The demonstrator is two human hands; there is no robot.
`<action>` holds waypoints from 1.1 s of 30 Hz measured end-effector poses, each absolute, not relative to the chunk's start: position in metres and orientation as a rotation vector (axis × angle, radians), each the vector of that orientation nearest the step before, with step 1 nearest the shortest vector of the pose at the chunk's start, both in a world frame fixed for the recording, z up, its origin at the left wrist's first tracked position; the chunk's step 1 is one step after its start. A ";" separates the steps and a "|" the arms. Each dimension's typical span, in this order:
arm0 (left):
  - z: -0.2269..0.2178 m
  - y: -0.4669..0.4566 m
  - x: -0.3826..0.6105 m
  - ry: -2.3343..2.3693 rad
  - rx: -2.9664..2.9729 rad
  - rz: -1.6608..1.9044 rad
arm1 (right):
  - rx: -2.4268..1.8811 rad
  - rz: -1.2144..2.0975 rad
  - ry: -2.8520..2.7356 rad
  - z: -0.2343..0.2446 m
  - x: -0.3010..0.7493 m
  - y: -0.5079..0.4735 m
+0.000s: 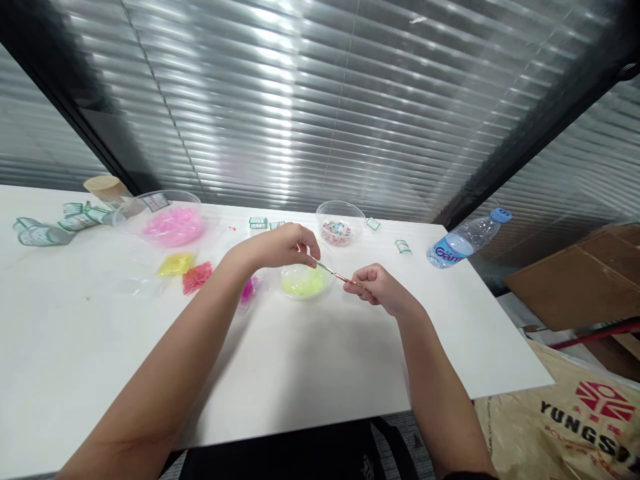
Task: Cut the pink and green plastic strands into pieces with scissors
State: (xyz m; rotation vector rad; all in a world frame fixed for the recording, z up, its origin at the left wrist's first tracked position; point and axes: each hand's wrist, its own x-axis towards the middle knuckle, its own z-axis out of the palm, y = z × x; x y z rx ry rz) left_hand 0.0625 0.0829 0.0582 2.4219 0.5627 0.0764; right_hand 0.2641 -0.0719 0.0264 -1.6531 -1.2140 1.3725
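A thin rod-like tool point(334, 272), silver toward the left end and copper-coloured toward the right, slants between my two hands. My right hand point(376, 287) is closed around the copper end. The thumb and fingers of my left hand point(299, 245) pinch at the silver tip; anything tiny between them is too small to make out. Just below my left hand stands a clear shallow bowl point(305, 295) with yellow-green, translucent bits point(304, 283) in it. Left of that bowl, partly behind my left forearm, lies a small bag of magenta bits point(247, 291).
Farther left are a yellow packet point(176, 264), red-pink bits point(197, 277) and a clear bowl of pink bits point(175, 227). Behind stands a bowl of multicoloured beads point(337, 233). A water bottle point(465, 240) lies tilted at the right. Crumpled green-white packets point(40, 233) sit far left.
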 end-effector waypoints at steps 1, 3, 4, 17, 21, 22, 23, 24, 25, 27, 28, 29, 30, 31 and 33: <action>0.059 0.083 0.062 0.562 2.421 0.073 | -1.649 1.375 -1.211 0.026 0.264 -0.072; 0.060 0.082 0.062 0.562 2.422 0.069 | -1.638 1.379 -1.212 0.026 0.264 -0.073; 0.060 0.081 0.062 0.566 2.420 0.066 | -1.635 1.380 -1.213 0.026 0.265 -0.073; 0.059 0.080 0.061 0.686 2.420 -0.042 | -1.694 1.376 -1.283 0.025 0.262 -0.071; 0.055 0.084 0.060 0.759 2.430 -0.121 | -1.714 1.386 -1.313 0.026 0.263 -0.072; 0.054 0.085 0.061 0.776 2.434 -0.149 | -1.721 1.383 -1.318 0.026 0.263 -0.072; 0.052 0.086 0.061 0.798 2.441 -0.176 | -1.730 1.374 -1.321 0.026 0.264 -0.072; 0.051 0.086 0.062 0.820 2.449 -0.199 | -1.739 1.360 -1.322 0.026 0.264 -0.072; 0.049 0.087 0.063 0.843 2.457 -0.221 | -1.748 1.346 -1.320 0.026 0.265 -0.072; 0.046 0.086 0.067 0.893 2.476 -0.255 | -1.769 1.321 -1.316 0.025 0.267 -0.072; 0.044 0.085 0.069 0.914 2.486 -0.267 | -1.777 1.314 -1.315 0.025 0.268 -0.072; 0.042 0.083 0.071 0.931 2.496 -0.274 | -1.781 1.314 -1.312 0.024 0.268 -0.072; 0.040 0.082 0.074 0.946 2.505 -0.278 | -1.782 1.318 -1.309 0.024 0.269 -0.072; 0.037 0.081 0.077 0.963 2.513 -0.276 | -1.781 1.321 -1.307 0.023 0.269 -0.072; 0.032 0.079 0.081 0.991 2.521 -0.265 | -1.775 1.329 -1.306 0.023 0.269 -0.072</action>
